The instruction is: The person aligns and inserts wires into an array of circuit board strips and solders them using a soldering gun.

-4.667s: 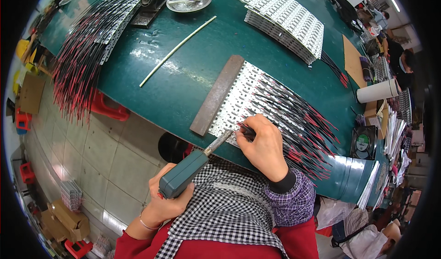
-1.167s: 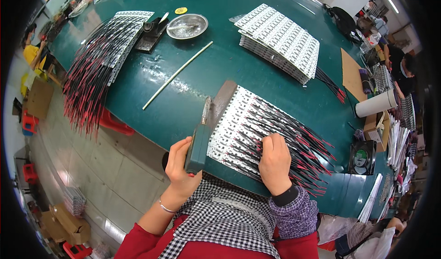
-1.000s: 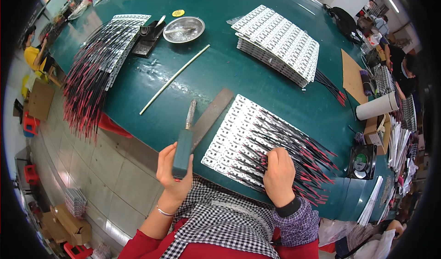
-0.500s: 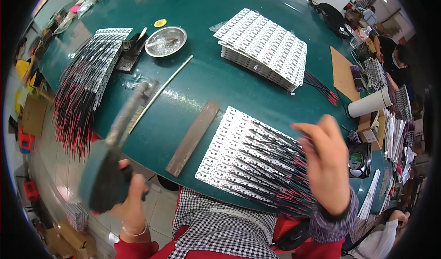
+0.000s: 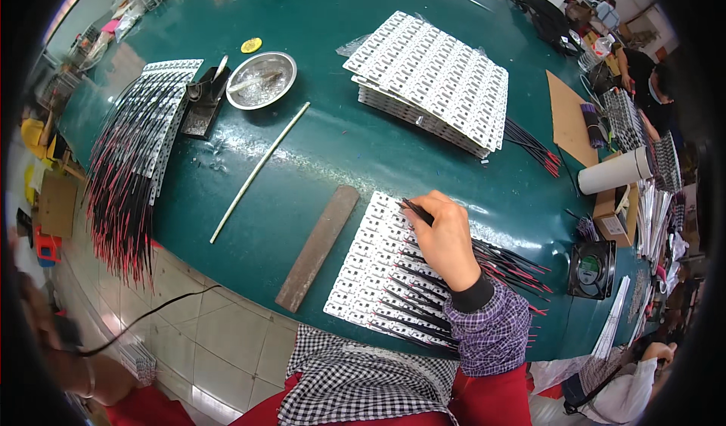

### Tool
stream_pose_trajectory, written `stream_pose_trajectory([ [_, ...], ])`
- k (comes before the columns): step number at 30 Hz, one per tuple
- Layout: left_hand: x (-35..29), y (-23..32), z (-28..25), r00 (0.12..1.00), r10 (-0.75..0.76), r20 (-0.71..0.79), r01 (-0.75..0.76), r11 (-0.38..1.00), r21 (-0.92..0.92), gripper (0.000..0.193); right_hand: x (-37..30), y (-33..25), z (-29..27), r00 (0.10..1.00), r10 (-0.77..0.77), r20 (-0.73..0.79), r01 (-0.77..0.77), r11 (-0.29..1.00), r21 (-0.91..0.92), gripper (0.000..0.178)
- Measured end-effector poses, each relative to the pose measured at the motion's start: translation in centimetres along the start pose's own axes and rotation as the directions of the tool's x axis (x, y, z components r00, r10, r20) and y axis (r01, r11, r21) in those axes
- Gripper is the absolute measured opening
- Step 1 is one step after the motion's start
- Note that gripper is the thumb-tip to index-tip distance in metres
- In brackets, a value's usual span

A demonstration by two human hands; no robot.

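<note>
My right hand pinches dark wires at the far edge of a white circuit board panel, which lies near the table's front edge. Rows of black wires with red ends stretch across this panel to the right, partly beneath my wrist. Out at the left rim, my left hand is blurred and dark, away from the table. A black cord runs past it over the floor. Its fingers do not show clearly, nor does anything in them.
Left of the panel lies a flat brown bar, then a thin pale rod. Farther back are a metal bowl, a black stand and a wired panel. Stacked white panels and a small fan are rightward.
My left hand has swung left and down to the rim; the blue-green tool it held is no longer visible. My right hand has moved left over the panel and closed on wires.
</note>
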State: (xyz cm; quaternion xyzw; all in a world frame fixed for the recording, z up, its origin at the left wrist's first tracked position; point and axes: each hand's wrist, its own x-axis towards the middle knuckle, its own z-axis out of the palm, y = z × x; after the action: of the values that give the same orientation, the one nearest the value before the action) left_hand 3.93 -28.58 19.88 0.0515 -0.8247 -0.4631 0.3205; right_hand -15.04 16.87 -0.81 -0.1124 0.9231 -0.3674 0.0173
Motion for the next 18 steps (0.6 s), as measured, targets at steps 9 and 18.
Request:
stream_pose_trajectory([
  [9, -8.8, -2.3, 21.4, 0.619, -0.685, 0.385, 0.785, 0.513, -0.348, 0.065, 0.5, 0.0, 0.9, 0.995, 0.098, -0.03, -0.096, 0.993, 0.065, 0.012],
  [18, -12.1, -3.5, 27.5, 0.683, -0.577, 0.448, 0.715, 0.653, -0.249, 0.04, 0.6, 0.5, 1.5, 0.994, 0.096, -0.059, -0.091, 0.992, 0.088, 0.01],
])
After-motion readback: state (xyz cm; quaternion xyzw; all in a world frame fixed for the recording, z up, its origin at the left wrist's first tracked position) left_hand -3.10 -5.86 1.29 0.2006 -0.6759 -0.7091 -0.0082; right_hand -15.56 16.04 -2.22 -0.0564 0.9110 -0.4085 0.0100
